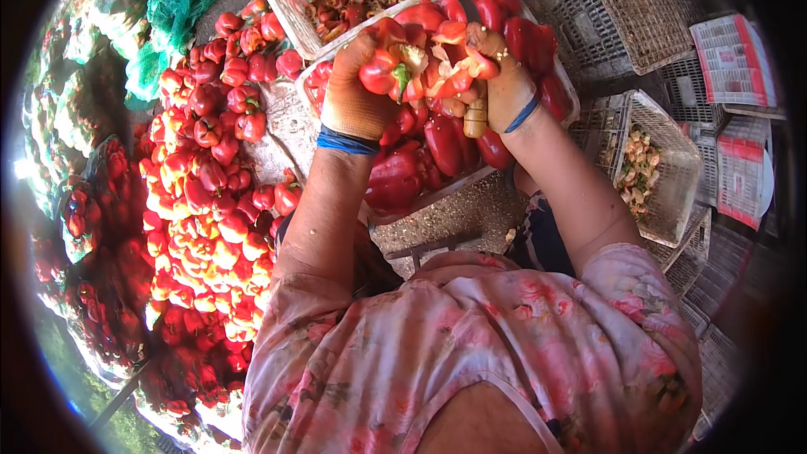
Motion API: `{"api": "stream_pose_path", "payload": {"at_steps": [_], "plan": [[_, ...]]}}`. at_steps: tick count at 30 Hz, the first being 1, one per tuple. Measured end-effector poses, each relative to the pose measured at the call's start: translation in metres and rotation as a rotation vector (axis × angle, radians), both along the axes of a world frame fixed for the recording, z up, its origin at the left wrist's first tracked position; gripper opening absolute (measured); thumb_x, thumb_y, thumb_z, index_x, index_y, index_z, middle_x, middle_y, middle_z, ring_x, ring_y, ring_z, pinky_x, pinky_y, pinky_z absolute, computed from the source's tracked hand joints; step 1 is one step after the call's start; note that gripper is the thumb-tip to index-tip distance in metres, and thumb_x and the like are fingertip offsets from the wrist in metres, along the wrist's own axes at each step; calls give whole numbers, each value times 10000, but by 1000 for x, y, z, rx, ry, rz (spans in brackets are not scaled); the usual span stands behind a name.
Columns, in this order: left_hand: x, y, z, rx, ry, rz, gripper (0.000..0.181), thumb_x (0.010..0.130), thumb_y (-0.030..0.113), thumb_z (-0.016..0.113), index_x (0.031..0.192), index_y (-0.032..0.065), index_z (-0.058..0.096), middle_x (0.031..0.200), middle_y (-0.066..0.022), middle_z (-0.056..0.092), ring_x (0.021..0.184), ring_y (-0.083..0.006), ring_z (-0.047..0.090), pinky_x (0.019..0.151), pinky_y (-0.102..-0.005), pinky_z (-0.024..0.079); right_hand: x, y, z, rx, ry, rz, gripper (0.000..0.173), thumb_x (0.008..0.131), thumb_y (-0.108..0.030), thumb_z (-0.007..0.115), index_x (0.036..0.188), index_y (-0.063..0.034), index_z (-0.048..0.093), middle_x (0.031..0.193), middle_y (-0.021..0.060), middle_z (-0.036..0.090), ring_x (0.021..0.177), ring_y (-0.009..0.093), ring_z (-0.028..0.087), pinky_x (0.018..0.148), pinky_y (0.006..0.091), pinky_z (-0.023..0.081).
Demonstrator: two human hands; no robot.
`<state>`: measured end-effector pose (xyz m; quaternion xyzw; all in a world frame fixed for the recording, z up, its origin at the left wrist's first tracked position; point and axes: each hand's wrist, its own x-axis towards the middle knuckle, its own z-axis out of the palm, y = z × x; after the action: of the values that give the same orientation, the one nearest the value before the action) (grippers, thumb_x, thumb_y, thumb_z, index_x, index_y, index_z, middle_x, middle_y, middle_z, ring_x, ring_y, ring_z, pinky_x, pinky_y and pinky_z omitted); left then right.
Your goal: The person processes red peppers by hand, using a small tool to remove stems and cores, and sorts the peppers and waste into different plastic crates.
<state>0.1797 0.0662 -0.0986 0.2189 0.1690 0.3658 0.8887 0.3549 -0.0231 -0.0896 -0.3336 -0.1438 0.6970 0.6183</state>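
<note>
My left hand, in an orange-brown work glove with a blue band at the wrist, grips a piece of red bell pepper with a green stem and pale seed core. My right hand, gloved and banded alike, holds a knife by its wooden handle. Its dark blade points up past the fingers. Against the same hand rests an opened piece of red pepper, its pale inside showing. Seeds stick to the right glove. Both hands are above a white plastic crate filled with red peppers.
A second crate behind holds pepper scraps. Loose red peppers are heaped at left, near green mesh bags. At right, a tilted crate contains seed cores, with more crates around it.
</note>
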Motion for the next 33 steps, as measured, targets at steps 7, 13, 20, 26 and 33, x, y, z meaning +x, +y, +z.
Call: {"api": "stream_pose_path", "payload": {"at_steps": [7, 13, 20, 26, 33], "plan": [[12, -15, 32, 1070, 729, 295, 487, 614, 116, 811, 1051, 34, 611, 851, -52, 632, 815, -186, 652, 735, -322, 549, -14, 12, -9, -256, -81, -193, 302, 956, -402, 593, 1049, -126, 672, 847, 24, 699, 608, 137, 635, 515, 301, 532], [-3, -6, 35, 712, 563, 366, 363, 728, 49, 806, 1042, 38, 626, 1012, -71, 641, 906, -163, 637, 809, -309, 547, 23, 18, -7, -220, -413, -232, 305, 858, -426, 711, 983, -148, 706, 788, 3, 706, 737, 161, 695, 614, 362, 584], [-56, 45, 17, 459, 513, 589, 182, 965, 183, 585, 1031, 20, 627, 910, -95, 681, 788, -181, 665, 652, -313, 563, -38, -14, -38, 459, -2075, 656, 670, 736, -349, 826, 1349, -252, 573, 1179, 118, 622, 1028, 304, 661, 838, 417, 550], [-71, 47, 7, 526, 594, 615, 216, 956, 234, 607, 1044, 37, 621, 944, -96, 676, 785, -201, 654, 657, -334, 550, -34, -20, -58, 476, -1852, 581, 460, 797, -310, 765, 1240, -234, 667, 1096, 84, 629, 1004, 283, 654, 852, 411, 535], [-69, 44, 11, 129, 280, 468, 223, 925, 283, 634, 1012, 81, 599, 966, -95, 632, 845, -234, 615, 675, -393, 518, -65, -12, -80, 305, -1891, 581, 109, 823, -209, 712, 871, -132, 652, 972, 102, 614, 910, 318, 654, 786, 440, 525]]}}
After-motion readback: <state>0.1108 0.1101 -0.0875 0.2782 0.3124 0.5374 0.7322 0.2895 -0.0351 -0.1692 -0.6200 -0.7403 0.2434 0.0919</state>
